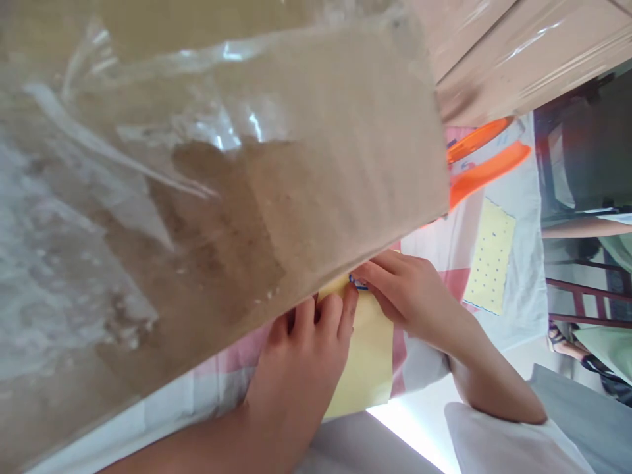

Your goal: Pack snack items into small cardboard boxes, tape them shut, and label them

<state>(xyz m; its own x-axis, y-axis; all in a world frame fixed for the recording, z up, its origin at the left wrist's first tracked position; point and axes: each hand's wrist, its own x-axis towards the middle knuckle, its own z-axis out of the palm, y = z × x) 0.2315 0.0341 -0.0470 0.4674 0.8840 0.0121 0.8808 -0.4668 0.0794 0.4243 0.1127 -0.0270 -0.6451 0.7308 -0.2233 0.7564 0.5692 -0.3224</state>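
A yellow sheet (368, 355) lies on the red and white cloth (241, 352). My left hand (311, 342) rests on the sheet's left part with its fingers bent, its fingertips partly hidden at the box edge. My right hand (407, 286) reaches in from the right, its fingers together at a small blue-edged piece (359, 283) near the top of the sheet. The left index fingertip is beside that same piece. What exactly the right fingertips grip is hidden.
A large taped cardboard box (345, 151) fills the upper left, close above my hands. An orange-rimmed tape roll (488, 168) and a dotted yellow card (491, 257) lie to the right. Beyond the cloth, a person's foot (565, 342) shows beside a dark red chair (587, 303).
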